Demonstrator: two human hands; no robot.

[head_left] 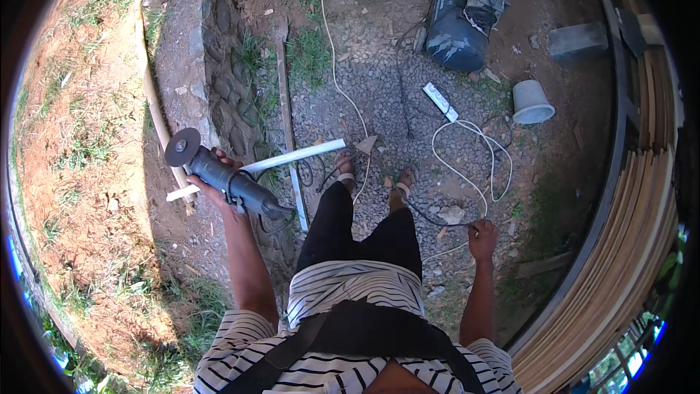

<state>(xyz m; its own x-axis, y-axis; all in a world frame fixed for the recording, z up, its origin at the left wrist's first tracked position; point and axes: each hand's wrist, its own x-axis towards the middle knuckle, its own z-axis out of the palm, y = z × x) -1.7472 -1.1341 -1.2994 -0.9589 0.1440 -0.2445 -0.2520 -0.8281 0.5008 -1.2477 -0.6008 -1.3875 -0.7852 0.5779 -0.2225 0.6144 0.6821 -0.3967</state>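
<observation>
My left hand (211, 191) is closed around the body of a dark angle grinder (232, 181), held out to the left. Its cutting disc (181, 149) points up and away from me, and the cord end faces my legs. Behind the grinder a long pale bar (302, 154) runs crosswise near the stone edge. Low on the right, my right hand (482, 242) is closed on a cord. A black cord (437, 223) and a white cord (484, 203) both run to that hand; the fingers hide how they meet.
A white power strip (440, 102) lies on the gravel beyond my feet, with loops of cord nearby. Farther off stand an air compressor (456, 33), a pale bucket (532, 104) and a grey block (578, 43). Stacked boards (612, 277) line the right; a stone wall edge (206, 58) runs left.
</observation>
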